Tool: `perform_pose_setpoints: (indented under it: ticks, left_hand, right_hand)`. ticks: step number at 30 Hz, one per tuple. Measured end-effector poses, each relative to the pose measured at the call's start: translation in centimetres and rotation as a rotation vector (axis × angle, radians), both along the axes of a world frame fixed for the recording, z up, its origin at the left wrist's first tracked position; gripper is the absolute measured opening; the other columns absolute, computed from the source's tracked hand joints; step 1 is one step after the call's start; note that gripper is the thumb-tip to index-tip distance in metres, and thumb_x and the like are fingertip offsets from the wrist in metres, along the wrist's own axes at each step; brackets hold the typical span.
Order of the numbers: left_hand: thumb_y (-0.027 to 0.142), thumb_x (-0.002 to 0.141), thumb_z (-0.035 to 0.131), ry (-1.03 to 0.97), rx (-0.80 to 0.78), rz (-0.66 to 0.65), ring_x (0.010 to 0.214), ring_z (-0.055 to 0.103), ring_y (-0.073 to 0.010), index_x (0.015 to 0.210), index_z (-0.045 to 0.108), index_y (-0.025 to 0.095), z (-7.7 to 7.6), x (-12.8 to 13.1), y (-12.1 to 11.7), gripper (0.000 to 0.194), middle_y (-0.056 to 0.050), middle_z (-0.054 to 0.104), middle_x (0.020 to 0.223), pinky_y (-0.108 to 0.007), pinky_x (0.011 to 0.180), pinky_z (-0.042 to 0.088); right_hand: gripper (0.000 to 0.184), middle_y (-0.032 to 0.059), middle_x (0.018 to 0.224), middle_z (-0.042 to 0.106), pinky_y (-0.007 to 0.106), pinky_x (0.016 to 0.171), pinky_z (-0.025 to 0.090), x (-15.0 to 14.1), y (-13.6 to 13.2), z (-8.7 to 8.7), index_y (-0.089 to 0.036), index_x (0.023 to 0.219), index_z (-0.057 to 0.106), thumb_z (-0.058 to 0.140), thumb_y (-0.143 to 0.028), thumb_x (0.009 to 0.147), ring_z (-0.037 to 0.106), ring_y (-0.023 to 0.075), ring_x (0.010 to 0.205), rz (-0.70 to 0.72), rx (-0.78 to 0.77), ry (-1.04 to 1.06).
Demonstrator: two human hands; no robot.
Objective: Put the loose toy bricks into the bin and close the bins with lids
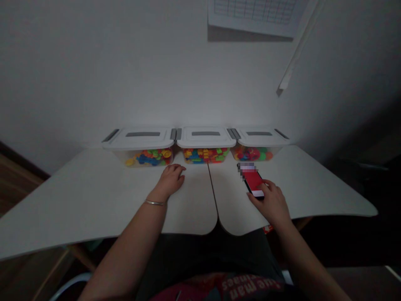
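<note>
**Three lidded bins (205,140) in a row along the far edge of the counter (94,196)**
Seen from the person's seat, the bins sit at eleven, twelve and one o'clock against the wall (62,75), with toy blocks (150,158) in each. A phone (252,179) lies at one o'clock, just before the right bin, under the right hand (269,202). The left hand (171,182) rests on the counter at eleven o'clock, just before the left bin.
</note>
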State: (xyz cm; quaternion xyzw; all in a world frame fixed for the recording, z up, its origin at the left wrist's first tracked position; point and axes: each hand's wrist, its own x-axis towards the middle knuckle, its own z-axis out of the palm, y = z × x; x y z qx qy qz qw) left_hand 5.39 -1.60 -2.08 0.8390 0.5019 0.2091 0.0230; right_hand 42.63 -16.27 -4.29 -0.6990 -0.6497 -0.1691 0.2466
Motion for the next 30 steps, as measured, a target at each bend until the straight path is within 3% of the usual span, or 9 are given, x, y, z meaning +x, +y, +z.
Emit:
perform_pose_setpoints:
  ticks: [18,22,24,27,30]
  left_hand:
    - [0.024,0.086,0.051,-0.038,0.004,-0.007,0.121,0.054,-0.0303,0.118,0.067,0.018,0.3,0.1,-0.1,0.036,-0.013,0.063,0.121,-0.049,0.111,0.043]
    - [0.020,0.084,0.050,-0.124,0.033,0.000,0.114,0.059,-0.0293,0.116,0.064,0.018,1.5,0.7,-0.7,0.035,-0.014,0.063,0.116,-0.047,0.105,0.048]
    - [0.015,0.084,0.048,-0.211,0.123,0.065,0.116,0.058,-0.0282,0.118,0.061,0.017,2.4,1.2,-1.2,0.037,-0.014,0.061,0.117,-0.045,0.105,0.048]
    - [0.015,0.085,0.050,-0.268,0.302,0.200,0.129,0.049,-0.0303,0.125,0.057,0.017,4.0,2.0,-2.1,0.041,-0.015,0.056,0.128,-0.049,0.114,0.038]
    - [0.023,0.089,0.053,-0.261,0.386,0.296,0.141,0.036,-0.0330,0.136,0.052,0.020,6.1,2.1,-2.0,0.047,-0.015,0.043,0.147,-0.053,0.121,0.025]
  right_hand:
    - [0.035,0.0175,0.119,0.063,0.045,0.088,0.052,-0.1,-0.1,0.1,-0.017,0.095,0.069,0.068,-0.050,0.083,0.061,0.0314,0.098,-0.003,0.013,0.012]
    - [0.035,0.0166,0.119,0.062,0.044,0.087,0.051,-0.1,-0.1,0.1,-0.018,0.094,0.068,0.065,-0.052,0.084,0.060,0.0306,0.097,-0.007,0.021,0.009]
    - [0.036,0.0166,0.119,0.062,0.044,0.087,0.051,-0.2,-0.1,0.1,-0.018,0.094,0.068,0.065,-0.052,0.084,0.060,0.0309,0.098,0.000,0.027,0.013]
    - [0.036,0.0174,0.119,0.062,0.044,0.087,0.051,-0.1,-0.1,0.2,-0.017,0.095,0.069,0.066,-0.051,0.084,0.060,0.0314,0.097,0.000,0.023,0.015]
    - [0.036,0.0177,0.119,0.062,0.044,0.087,0.051,-0.1,-0.1,0.2,-0.016,0.095,0.069,0.067,-0.051,0.083,0.060,0.0316,0.098,-0.009,0.004,0.011]
